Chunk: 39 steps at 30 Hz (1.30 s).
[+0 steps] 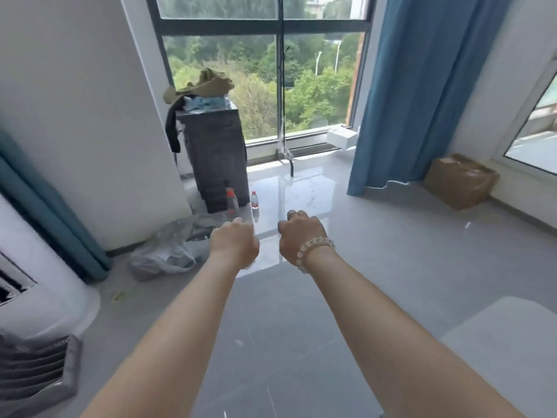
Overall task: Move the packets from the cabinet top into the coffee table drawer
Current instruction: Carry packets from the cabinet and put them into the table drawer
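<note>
Tiled floor [391, 251]; left hand [233, 245], right hand [301, 236] curled, holding nothing; packets unseen

left hand [234, 245] and right hand [301, 236] fingers curled out of sight, white unit [33, 297] cut by left edge, bottle [255, 200] labels too small to read

Floor [376, 224]: glossy tile, reflective
Curtain [422, 86]: blue cloth, matt
Box [461, 181]: brown cardboard, matt
Bag [168, 251]: clear crinkled plastic
Bracelet [313, 250]: pale glossy beads
</note>
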Available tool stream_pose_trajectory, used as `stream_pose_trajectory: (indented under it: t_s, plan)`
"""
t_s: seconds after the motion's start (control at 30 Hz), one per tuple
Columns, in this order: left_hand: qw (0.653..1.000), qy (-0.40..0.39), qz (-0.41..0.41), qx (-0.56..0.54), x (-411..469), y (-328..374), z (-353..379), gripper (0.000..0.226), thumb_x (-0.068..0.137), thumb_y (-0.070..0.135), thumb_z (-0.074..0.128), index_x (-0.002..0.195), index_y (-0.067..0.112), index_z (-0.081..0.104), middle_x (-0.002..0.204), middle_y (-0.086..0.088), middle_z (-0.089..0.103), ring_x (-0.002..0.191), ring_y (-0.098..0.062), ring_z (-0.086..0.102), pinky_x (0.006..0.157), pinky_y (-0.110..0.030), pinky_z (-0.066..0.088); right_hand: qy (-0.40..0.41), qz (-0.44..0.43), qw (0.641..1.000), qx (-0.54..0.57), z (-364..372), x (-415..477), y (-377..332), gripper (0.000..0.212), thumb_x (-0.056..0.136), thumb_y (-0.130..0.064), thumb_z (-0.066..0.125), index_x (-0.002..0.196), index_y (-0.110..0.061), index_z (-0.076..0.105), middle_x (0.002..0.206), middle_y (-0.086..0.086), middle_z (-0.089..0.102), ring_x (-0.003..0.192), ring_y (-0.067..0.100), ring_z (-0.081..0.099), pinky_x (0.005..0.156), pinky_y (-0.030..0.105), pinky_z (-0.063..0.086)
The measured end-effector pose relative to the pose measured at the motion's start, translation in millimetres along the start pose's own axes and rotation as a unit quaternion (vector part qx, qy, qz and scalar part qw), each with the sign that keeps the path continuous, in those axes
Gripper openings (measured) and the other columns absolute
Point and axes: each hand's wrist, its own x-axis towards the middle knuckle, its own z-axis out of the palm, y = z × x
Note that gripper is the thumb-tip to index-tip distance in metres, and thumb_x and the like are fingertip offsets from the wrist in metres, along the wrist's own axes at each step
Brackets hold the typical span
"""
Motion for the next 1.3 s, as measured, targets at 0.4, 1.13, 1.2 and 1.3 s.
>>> stream_pose_trajectory:
  t_s: [0.4,1.13,1.2,1.3]
  plan:
    - [0.971,-0.048,-0.234,0.011,-6.2,-149.6,25.8,0.036,0.098,0.034,0.035,0.119,0.014,0.056,0.123,-0.007,0.052,0.116,-0.026,0.050,0.091,-0.036,0.041,-0.062,-0.233,0.971,-0.003,38.6,99.9,-136.1,0.033,0.091,-0.016,0.045,0.122,-0.013,0.058,0.127,0.009,0.050,0.122,0.025,0.043,0.096,0.035,0.038]
    - [0.746,-0.053,-0.663,0.021,-217.5,-294.8,18.3,0.035,0.098,0.029,0.039,0.126,0.012,0.050,0.126,-0.007,0.051,0.112,-0.027,0.052,0.077,-0.032,0.039,-0.083,-0.665,0.742,0.031,59.8,44.2,-435.2,0.032,0.091,-0.013,0.041,0.119,-0.011,0.056,0.127,0.008,0.049,0.122,0.025,0.040,0.095,0.033,0.036]
    - [0.735,-0.054,-0.675,0.020,-233.8,-302.6,22.8,0.036,0.098,0.030,0.040,0.127,0.011,0.049,0.128,-0.007,0.049,0.112,-0.028,0.051,0.077,-0.032,0.037,-0.084,-0.682,0.727,0.019,64.1,31.4,-455.1,0.033,0.091,-0.012,0.040,0.121,-0.010,0.055,0.128,0.009,0.049,0.122,0.025,0.040,0.095,0.033,0.036]
    - [0.729,-0.048,-0.683,0.016,-250.9,-318.9,24.8,0.036,0.099,0.030,0.039,0.127,0.012,0.049,0.127,-0.006,0.051,0.113,-0.027,0.051,0.080,-0.033,0.039,-0.088,-0.692,0.716,0.015,66.2,17.9,-483.8,0.033,0.091,-0.012,0.041,0.121,-0.011,0.054,0.127,0.008,0.048,0.123,0.024,0.040,0.096,0.032,0.036]
